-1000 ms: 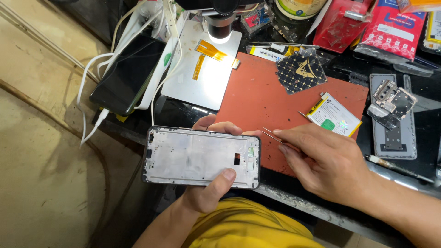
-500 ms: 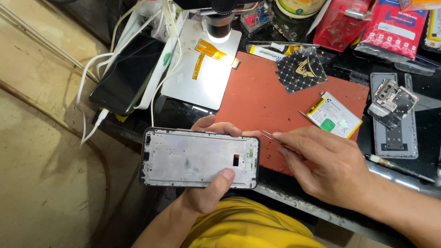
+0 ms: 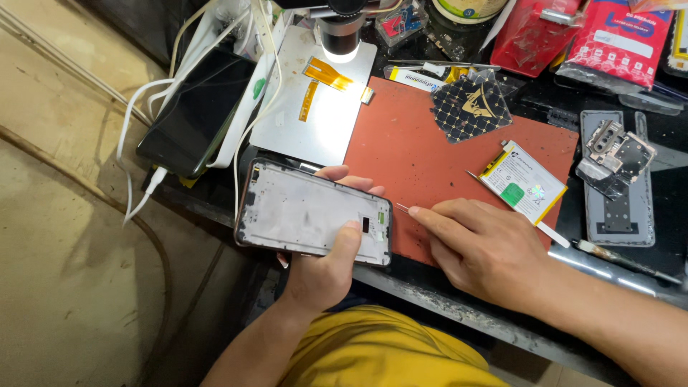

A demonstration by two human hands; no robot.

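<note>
- The left hand (image 3: 322,269) gripped a stripped phone frame (image 3: 312,213) lying flat in its palm, its thumb pressed onto the frame's inner face near the right end and its other fingers curled up around the far long edge.
- The frame, a pale metal shell with a dark rim, sat at about 8 o'clock from the middle of the view, hanging over the near edge of the workbench (image 3: 459,315) above the person's lap.
- The right hand (image 3: 487,247) rested at 4 o'clock on the red work mat (image 3: 416,158), its fingers drawn together and pinching a thin pointed tool (image 3: 401,208) whose tip pointed toward 9 o'clock, just beside the frame's right end; whether the tip touched the frame could not be told.
- A phone battery (image 3: 522,183), white with a yellow edge and a green patch, lay on the mat at 2 o'clock from the right hand, near it but apart.
- A black patterned square (image 3: 471,107) sat at the mat's far edge, at 12 o'clock.
- A silver plate (image 3: 315,107) carrying an orange flex cable (image 3: 322,79) lay at 11 o'clock, lit under a microscope lens (image 3: 338,36).
- A dark phone (image 3: 193,115) with white cables (image 3: 143,143) lay at 10 o'clock.
- A grey back cover (image 3: 616,201) bearing small metal parts lay at 3 o'clock.
- Red packets (image 3: 573,36) lay along the far edge at 1 o'clock.
</note>
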